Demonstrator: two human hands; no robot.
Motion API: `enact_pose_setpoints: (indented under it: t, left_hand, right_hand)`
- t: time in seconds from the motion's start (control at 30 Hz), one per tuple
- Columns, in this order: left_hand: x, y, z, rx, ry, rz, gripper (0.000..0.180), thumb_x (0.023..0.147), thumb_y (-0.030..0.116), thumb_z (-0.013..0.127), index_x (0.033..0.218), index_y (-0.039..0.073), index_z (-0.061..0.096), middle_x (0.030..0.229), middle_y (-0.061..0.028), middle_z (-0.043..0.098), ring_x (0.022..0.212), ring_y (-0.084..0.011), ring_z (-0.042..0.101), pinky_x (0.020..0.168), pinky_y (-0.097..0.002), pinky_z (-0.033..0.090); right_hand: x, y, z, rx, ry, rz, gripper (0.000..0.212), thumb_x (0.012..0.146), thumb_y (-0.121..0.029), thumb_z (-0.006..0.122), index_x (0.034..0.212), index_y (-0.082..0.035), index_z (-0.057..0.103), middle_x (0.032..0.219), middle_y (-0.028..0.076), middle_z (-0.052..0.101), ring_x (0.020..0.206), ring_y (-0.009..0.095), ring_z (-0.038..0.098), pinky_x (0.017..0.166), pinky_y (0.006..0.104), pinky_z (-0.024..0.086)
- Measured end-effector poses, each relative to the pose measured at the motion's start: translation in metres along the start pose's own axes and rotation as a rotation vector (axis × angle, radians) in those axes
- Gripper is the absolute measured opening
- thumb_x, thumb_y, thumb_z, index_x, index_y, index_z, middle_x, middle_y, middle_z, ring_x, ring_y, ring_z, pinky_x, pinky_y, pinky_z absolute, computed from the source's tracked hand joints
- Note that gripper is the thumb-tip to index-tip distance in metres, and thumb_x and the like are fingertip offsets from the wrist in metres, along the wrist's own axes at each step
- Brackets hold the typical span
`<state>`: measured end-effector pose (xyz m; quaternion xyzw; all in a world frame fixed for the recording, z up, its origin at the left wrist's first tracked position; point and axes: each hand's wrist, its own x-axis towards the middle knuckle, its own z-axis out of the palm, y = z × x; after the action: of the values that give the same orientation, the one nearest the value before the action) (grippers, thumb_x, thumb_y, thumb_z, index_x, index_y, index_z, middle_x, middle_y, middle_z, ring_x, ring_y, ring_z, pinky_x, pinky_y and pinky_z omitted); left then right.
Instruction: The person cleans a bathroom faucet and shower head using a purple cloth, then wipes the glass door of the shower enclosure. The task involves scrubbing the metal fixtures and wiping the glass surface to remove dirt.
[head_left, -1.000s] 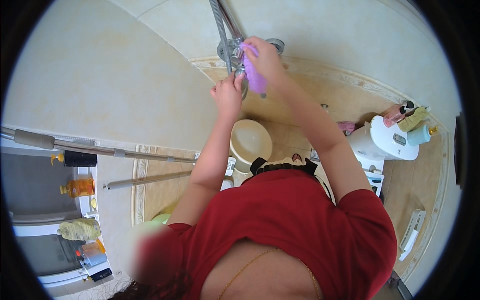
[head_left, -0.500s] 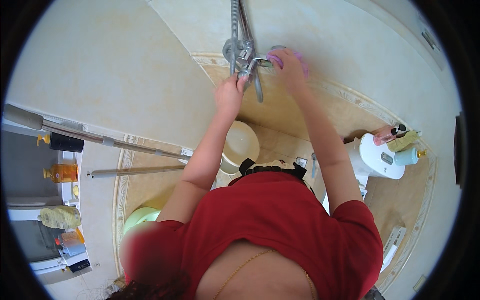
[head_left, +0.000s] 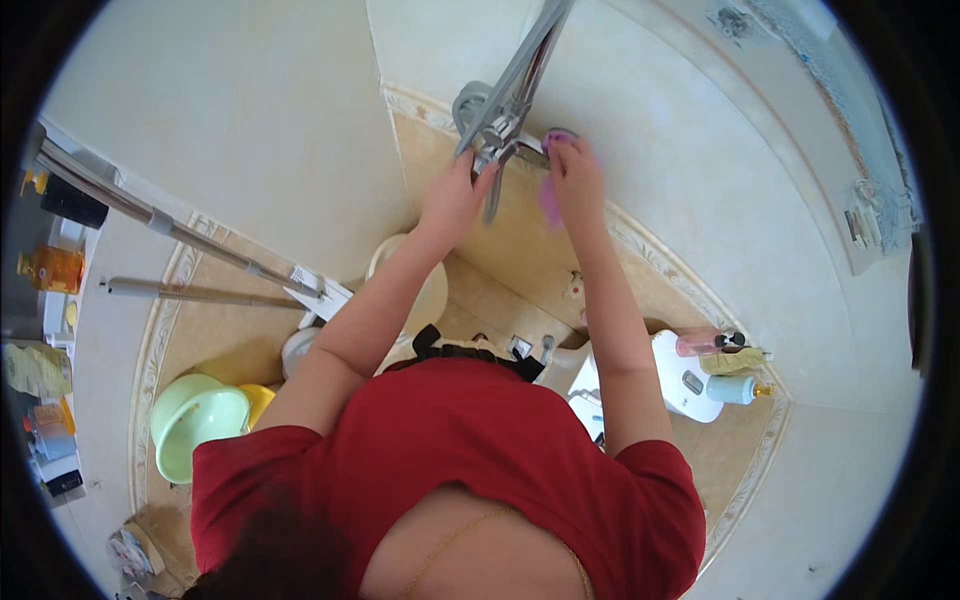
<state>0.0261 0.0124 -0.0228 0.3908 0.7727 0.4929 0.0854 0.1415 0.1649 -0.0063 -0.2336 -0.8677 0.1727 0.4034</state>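
A chrome shower mixer tap (head_left: 500,130) is fixed to the tiled wall, with a grey hose (head_left: 518,62) and a metal pipe rising from it. My left hand (head_left: 457,203) is closed around the tap's near left end, the thumb along its lower side. At the tap's right end my right hand (head_left: 578,180) pinches a purple cloth (head_left: 551,203) against the round wall fitting. Part of the cloth dangles below my fingers; the rest is hidden behind them.
Below stand a cream bucket (head_left: 428,290) and a green basin (head_left: 205,425). Long metal poles (head_left: 205,245) lean at the left, near a shelf with bottles. A white toilet tank (head_left: 690,385) at the right carries several bottles, including a blue one (head_left: 733,389).
The whole view has shifted and turned. My right hand has stayed at the tap's right end, and the cloth now hangs lower from it. My left hand still holds the tap.
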Motion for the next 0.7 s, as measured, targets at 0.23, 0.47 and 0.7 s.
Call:
enact_pose_setpoints:
  t: [0.23,0.47,0.7]
  left_hand:
    - [0.002,0.000,-0.007,0.079,-0.021,0.014,0.037,0.093,0.035,0.055,0.100,-0.001,0.055,0.090,-0.0228,0.061,0.081,-0.0422,0.059,0.071,-0.0486,0.047]
    - [-0.003,-0.004,-0.003,0.016,0.040,0.060,0.040,0.093,0.035,0.057,0.110,-0.002,0.058,0.081,-0.0189,0.062,0.073,-0.0348,0.060,0.066,-0.0409,0.046]
    - [0.001,-0.008,-0.001,-0.020,0.001,0.035,0.038,0.093,0.035,0.056,0.105,-0.001,0.059,0.079,-0.0175,0.063,0.071,-0.0328,0.059,0.066,-0.0401,0.045]
  right_hand:
    - [0.010,0.000,0.021,0.067,0.050,-0.123,0.009,0.085,-0.006,0.061,0.090,-0.001,0.066,0.092,0.015,0.062,0.082,0.033,0.060,0.073,0.0372,0.048]
    - [-0.004,0.017,0.008,0.089,0.077,-0.065,0.010,0.084,-0.009,0.064,0.092,-0.004,0.065,0.089,0.015,0.063,0.086,0.032,0.061,0.075,0.0371,0.047]
    - [-0.036,0.035,-0.026,0.266,0.035,0.400,0.015,0.088,-0.018,0.063,0.093,-0.004,0.063,0.088,0.012,0.063,0.085,0.025,0.060,0.080,0.0333,0.046]
